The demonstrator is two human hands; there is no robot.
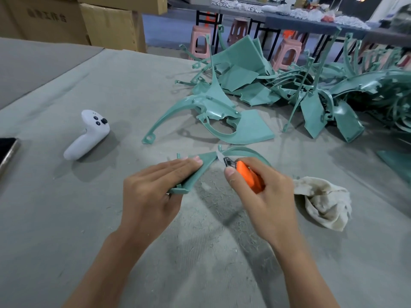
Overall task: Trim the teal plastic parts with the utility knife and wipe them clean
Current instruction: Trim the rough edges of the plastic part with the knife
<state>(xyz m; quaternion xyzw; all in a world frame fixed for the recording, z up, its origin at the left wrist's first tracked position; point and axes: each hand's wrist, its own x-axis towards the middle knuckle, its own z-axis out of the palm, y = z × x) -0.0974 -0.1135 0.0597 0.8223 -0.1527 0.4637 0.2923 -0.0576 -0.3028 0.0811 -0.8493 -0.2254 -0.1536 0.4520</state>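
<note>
Teal plastic part (200, 172) near the middle of the grey surface (66, 218), pinned under the straight, flat fingers of the left hand (155, 190), thumb hidden beneath; braced so, presumably, to stop the thin wedge skating under the cut. Utility knife (249, 176) clenched in the curled fingers of the right hand (262, 190), thumb up by the blade holder for control, short blade laid against the part's narrow far tip, probably paring flash. Pale shavings (222, 207) strewn beneath both hands. Soiled cloth (324, 201) just beside the right hand, toward the right edge, within reach for wiping. Heap of teal parts (289, 85) at the far right corner, one large curved piece (211, 116) lying nearer the middle. White controller (89, 134) and phone (6, 152) toward the left edge, apart from the work.
</note>
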